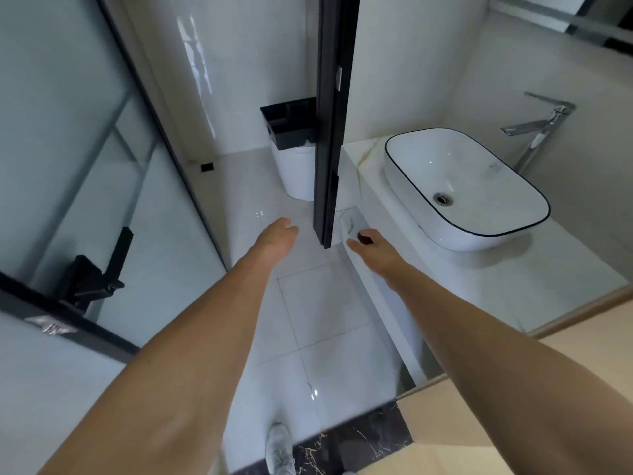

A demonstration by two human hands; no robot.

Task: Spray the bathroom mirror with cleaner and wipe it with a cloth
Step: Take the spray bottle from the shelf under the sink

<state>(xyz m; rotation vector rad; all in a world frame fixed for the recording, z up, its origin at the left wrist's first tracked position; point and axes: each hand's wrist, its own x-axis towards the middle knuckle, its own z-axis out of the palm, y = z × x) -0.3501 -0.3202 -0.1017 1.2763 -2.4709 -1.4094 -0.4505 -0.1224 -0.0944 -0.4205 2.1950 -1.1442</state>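
We see one white sink (466, 190) on the counter (534, 279), with one chrome faucet (537, 128) behind it. Left of the sink stands one black door edge (330, 132); beyond it, one white bin (294, 166). Two hands reach out: the left hand (277, 236) loose, grasping nothing; the right hand (368, 243) pinching something small and dark. One mirror (561, 18) shows above the sink. One shoe (279, 447) stands below.
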